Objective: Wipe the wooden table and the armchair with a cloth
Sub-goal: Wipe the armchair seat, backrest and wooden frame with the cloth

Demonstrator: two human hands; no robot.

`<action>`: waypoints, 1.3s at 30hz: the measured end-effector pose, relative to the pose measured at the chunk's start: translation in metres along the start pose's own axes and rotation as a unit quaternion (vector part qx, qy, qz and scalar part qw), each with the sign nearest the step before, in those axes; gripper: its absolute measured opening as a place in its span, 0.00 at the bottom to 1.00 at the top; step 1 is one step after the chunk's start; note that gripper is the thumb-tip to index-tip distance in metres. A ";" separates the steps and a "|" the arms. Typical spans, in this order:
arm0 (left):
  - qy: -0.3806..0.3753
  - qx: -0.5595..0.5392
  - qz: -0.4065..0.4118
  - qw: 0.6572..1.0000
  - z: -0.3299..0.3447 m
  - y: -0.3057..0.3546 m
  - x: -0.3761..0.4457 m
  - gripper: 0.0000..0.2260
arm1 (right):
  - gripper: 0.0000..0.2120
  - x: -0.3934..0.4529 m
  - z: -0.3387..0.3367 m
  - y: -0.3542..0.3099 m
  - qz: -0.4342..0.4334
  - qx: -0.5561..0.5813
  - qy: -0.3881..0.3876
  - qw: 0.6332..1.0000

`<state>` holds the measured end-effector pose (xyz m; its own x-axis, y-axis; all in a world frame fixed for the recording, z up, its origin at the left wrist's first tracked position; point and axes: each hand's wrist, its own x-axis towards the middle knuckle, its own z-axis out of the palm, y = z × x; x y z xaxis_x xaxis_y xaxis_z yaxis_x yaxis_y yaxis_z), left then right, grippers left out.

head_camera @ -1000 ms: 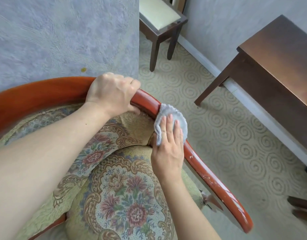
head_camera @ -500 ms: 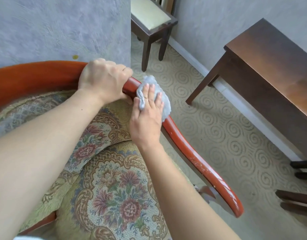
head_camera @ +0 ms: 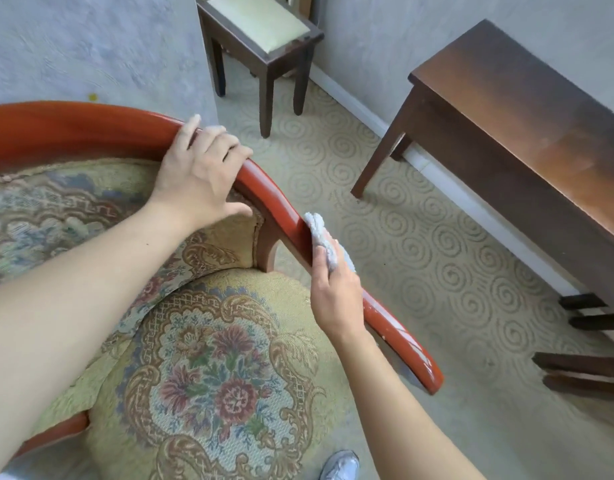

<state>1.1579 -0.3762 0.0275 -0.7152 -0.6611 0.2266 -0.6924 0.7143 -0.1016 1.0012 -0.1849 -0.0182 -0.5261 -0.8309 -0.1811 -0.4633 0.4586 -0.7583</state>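
The armchair has a glossy red-brown wooden rail (head_camera: 91,131) curving round the back and down the right arm, and a floral upholstered seat (head_camera: 208,375). My left hand (head_camera: 201,174) grips the top of the rail where back and arm meet. My right hand (head_camera: 333,289) presses a pale grey cloth (head_camera: 321,233) against the outer side of the sloping right armrest (head_camera: 395,334), about halfway down. The dark brown wooden table (head_camera: 527,126) stands at the right against the wall, apart from both hands.
A small dark stool with a pale cushion (head_camera: 260,26) stands at the top by the wall. Beige swirl-patterned carpet (head_camera: 385,220) lies between armchair and table. Dark wooden legs (head_camera: 586,372) show at the right edge. My shoe (head_camera: 340,465) is at the bottom.
My right hand has slid the cloth down the armrest, away from my left hand. My left hand has loosened its fist and now lies with fingers spread over the rail.
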 end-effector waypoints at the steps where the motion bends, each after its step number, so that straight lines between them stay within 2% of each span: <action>1: -0.008 -0.008 0.034 0.999 0.004 0.012 0.003 0.41 | 0.19 -0.004 -0.010 -0.002 0.031 0.089 0.026 0.995; 3: -0.034 -0.016 0.111 0.993 0.014 0.034 0.010 0.40 | 0.21 -0.015 -0.036 -0.003 0.080 0.207 0.099 0.970; 5: -0.067 -0.017 0.208 0.976 0.026 0.055 0.017 0.39 | 0.19 -0.029 -0.057 0.011 0.141 0.290 0.154 0.934; 7: -0.104 -0.010 0.279 0.955 0.036 0.070 0.024 0.39 | 0.22 -0.046 -0.077 0.028 0.199 0.330 0.184 0.904; 8: -0.120 -0.011 0.289 0.950 0.040 0.076 0.028 0.41 | 0.21 -0.055 -0.085 0.037 0.196 0.332 0.219 0.896; 9: -0.136 -0.011 0.287 0.948 0.044 0.081 0.031 0.42 | 0.21 -0.064 -0.091 0.044 0.177 0.316 0.254 0.897; 11: -0.155 0.013 0.275 0.949 0.049 0.089 0.035 0.41 | 0.27 -0.084 -0.099 0.061 0.141 0.215 0.306 0.917; 13: -0.151 0.033 0.269 0.951 0.053 0.093 0.037 0.38 | 0.33 -0.098 -0.094 0.085 0.152 0.098 0.331 0.926; 15: -0.139 0.030 0.273 0.951 0.054 0.094 0.036 0.37 | 0.35 -0.103 -0.075 0.097 0.168 0.001 0.313 0.935; 18: -0.102 0.037 0.282 0.953 0.057 0.092 0.037 0.37 | 0.29 -0.093 -0.035 0.094 0.070 -0.117 0.241 0.961; 21: -0.094 0.031 0.288 0.952 0.060 0.092 0.037 0.37 | 0.26 -0.071 -0.006 0.085 0.057 -0.174 0.265 0.947; 23: -0.091 0.020 0.288 0.953 0.061 0.091 0.035 0.37 | 0.26 -0.056 0.011 0.071 0.028 -0.223 0.240 0.944; 24: -0.079 0.016 0.288 0.954 0.063 0.091 0.035 0.35 | 0.26 -0.048 0.021 0.059 -0.003 -0.237 0.208 0.949; 26: -0.051 -0.009 0.285 0.957 0.064 0.090 0.035 0.26 | 0.27 -0.029 0.043 0.034 -0.056 -0.238 0.147 0.958; 28: -0.023 -0.016 0.287 0.958 0.064 0.091 0.033 0.17 | 0.28 -0.014 0.056 0.018 -0.062 -0.235 0.114 0.963; 30: 0.000 -0.026 0.297 0.955 0.064 0.090 0.033 0.16 | 0.28 -0.011 0.051 0.021 -0.066 -0.266 0.095 0.957; 31: -0.009 -0.027 0.299 0.954 0.065 0.089 0.033 0.17 | 0.28 -0.018 0.043 0.029 -0.076 -0.295 0.084 0.949; 33: -0.041 0.000 0.296 0.954 0.068 0.090 0.033 0.27 | 0.29 -0.041 0.020 0.051 -0.092 -0.348 0.071 0.930; 35: -0.070 0.030 0.287 0.955 0.068 0.090 0.033 0.35 | 0.28 -0.072 -0.007 0.079 -0.077 -0.372 0.087 0.921; 37: -0.071 0.033 0.284 0.956 0.070 0.091 0.033 0.37 | 0.27 -0.103 -0.029 0.104 -0.033 -0.361 0.119 0.924; 39: -0.052 0.036 0.281 0.958 0.070 0.091 0.033 0.37 | 0.28 -0.119 -0.035 0.115 0.038 -0.293 0.167 0.941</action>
<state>1.0647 -0.3488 -0.0421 -0.9799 -0.1987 0.0187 -0.1971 0.9491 -0.2457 0.9857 -0.0224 -0.0616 -0.7228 -0.6884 0.0604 -0.6775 0.6887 -0.2581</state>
